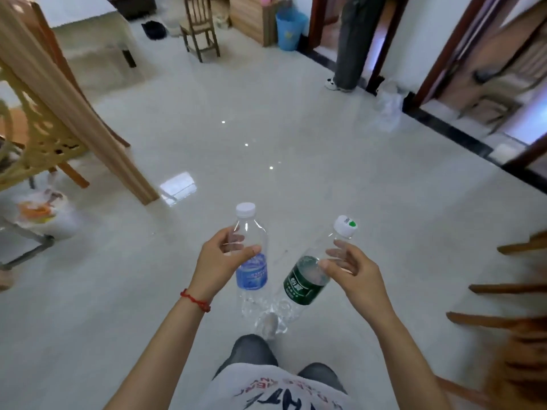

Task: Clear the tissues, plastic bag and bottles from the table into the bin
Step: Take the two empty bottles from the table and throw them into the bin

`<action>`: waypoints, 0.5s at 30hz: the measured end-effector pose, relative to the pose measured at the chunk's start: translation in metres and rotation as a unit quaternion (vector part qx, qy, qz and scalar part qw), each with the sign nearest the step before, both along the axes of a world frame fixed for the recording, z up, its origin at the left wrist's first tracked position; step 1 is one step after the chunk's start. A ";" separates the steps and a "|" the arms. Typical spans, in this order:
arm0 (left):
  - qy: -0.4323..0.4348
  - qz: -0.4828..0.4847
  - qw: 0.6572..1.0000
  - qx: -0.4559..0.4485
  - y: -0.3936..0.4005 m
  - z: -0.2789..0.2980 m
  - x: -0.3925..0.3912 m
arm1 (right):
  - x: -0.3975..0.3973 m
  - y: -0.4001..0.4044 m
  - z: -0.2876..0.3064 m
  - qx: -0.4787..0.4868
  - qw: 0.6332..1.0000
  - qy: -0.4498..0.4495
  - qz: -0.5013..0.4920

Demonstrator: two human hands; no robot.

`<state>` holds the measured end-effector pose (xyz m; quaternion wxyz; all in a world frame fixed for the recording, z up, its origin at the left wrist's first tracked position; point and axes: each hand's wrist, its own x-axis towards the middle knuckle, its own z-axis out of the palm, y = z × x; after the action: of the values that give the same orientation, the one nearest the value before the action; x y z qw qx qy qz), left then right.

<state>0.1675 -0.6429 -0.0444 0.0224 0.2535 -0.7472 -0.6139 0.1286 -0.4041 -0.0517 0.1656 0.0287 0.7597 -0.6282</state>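
My left hand (217,261) grips a clear empty bottle with a blue label (251,275) and a white cap, held nearly upright over the floor. My right hand (352,270) holds a second clear bottle with a green label (302,284), tilted so its white cap points up and right. The bottoms of the two bottles almost touch in front of my knees. A blue bin (290,29) stands far across the room beside a wooden cabinet. A clear plastic bag (389,106) lies on the floor near the right door frame.
A table leg (97,125) and an ornate chair (35,143) stand at the left, with a filled white bag (44,214) under them. A wooden chair (199,28) stands at the back. A person's legs (350,42) are in the doorway. Chair parts (509,321) crowd the right edge.
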 end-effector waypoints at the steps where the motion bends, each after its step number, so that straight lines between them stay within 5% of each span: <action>1: -0.002 -0.026 1.000 0.000 0.001 0.000 -0.017 | -0.005 0.003 0.000 -0.002 1.000 -0.003 -0.026; 15: 0.003 -0.315 0.949 -0.019 0.072 -0.002 -0.203 | -0.056 0.069 -0.003 0.020 0.952 -0.002 -0.306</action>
<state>-0.0351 -0.5705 -0.0466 -0.1653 0.0028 -0.8006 -0.5760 0.0724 -0.3354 -0.0545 -0.0337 0.2647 0.7264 -0.6333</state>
